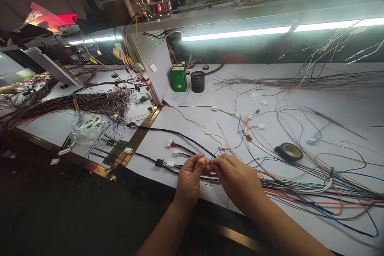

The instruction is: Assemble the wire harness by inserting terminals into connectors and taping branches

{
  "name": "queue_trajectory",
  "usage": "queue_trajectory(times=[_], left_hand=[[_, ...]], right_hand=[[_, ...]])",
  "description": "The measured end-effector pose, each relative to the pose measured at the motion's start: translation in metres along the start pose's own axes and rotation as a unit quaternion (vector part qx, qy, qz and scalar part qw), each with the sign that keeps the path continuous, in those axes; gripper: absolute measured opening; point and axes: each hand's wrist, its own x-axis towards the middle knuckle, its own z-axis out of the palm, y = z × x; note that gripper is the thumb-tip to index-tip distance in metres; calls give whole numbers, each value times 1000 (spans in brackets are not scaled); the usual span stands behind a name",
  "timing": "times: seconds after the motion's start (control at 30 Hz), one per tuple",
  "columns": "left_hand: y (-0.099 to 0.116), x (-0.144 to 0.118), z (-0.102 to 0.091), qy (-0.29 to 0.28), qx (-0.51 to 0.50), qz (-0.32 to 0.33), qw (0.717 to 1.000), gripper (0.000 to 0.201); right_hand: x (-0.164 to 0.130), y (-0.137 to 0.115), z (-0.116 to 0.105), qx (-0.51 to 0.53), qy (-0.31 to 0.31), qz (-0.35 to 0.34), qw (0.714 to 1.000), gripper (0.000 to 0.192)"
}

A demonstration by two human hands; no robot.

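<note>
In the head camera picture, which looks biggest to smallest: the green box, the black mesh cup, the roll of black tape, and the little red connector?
1. Roll of black tape, though it lies nearer the camera.
2. Green box and black mesh cup: too alike to rank.
3. Red connector, clearly smallest.

Lower centre of frame: left hand (189, 179) and right hand (237, 178) meet fingertip to fingertip, pinching orange wires (207, 161) above the white surface (192, 120). Black tape roll (289, 151) lies right of them.
</note>
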Motion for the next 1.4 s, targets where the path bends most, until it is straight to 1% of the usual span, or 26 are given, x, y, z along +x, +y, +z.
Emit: queue_trajectory(times=[0.1, 0.17, 0.37, 0.57, 0.63, 0.67, 0.77, 0.83, 0.87, 0.93, 1.0, 1.07, 1.1, 1.17, 1.23, 1.3, 1.33, 1.37, 1.4], left_hand=[[0, 0, -1, -7, 31, 3, 999, 30], [1, -1, -1, -7, 35, -3, 999, 31], [1, -1, -2, 10, 15, -14, 1000, 27], [3, 0, -1, 27, 97, -1, 995, 31], [7, -2, 1, 31, 86, -11, 996, 33], [9, -3, 2, 29, 65, -23, 997, 36], [13, -7, 5, -10, -28, -73, 997, 44], [14, -7, 5, -42, -60, -94, 993, 42], [14, -6, 6, -49, -65, -92, 992, 39], [15, -3, 8, -41, -69, -59, 995, 30], [18, 1, 13, -35, -72, -12, 997, 23], [23, 7, 18, -55, -60, 12, 997, 19], [26, 10, 21, -69, -47, 20, 996, 19], [33, 15, 24, -100, -19, 45, 994, 21], [40, 20, 25, -124, 12, 72, 990, 21], [47, 22, 25, -145, 42, 80, 985, 20], [49, 22, 25, -159, 54, 75, 983, 21], [52, 21, 26, -173, 62, 67, 981, 21], [54, 20, 28, -189, 70, 60, 978, 22]], right_hand=[[-1, -3, 6, -3, 9, -10, 1000, 22], [-1, -5, 8, 6, 11, -4, 1000, 23], [2, -3, 4, 112, 5, 46, 993, 15], [3, -4, 11, 106, 23, 50, 993, 20], [3, -6, 13, 120, 28, 48, 991, 20], [4, -8, 12, 134, 29, 50, 989, 20], [6, -11, 8, 191, 29, 57, 979, 17], [3, -8, 4, 234, 20, 43, 971, 12], [0, -5, 2, 251, 14, 29, 968, 14], [-10, 6, 0, 260, 4, -7, 966, 29], [-23, 18, -1, 226, 13, -42, 973, 39], [-34, 27, -4, 183, 17, -76, 980, 40], [-39, 30, -6, 173, 5, -94, 980, 40], [-47, 32, -12, 177, -44, -113, 977, 39], [-53, 31, -20, 195, -105, -107, 969, 30], [-57, 32, -26, 215, -152, -95, 960, 19], [-58, 34, -29, 227, -161, -84, 957, 18], [-57, 36, -32, 239, -154, -61, 957, 19], [-54, 38, -35, 251, -135, -21, 958, 18]])
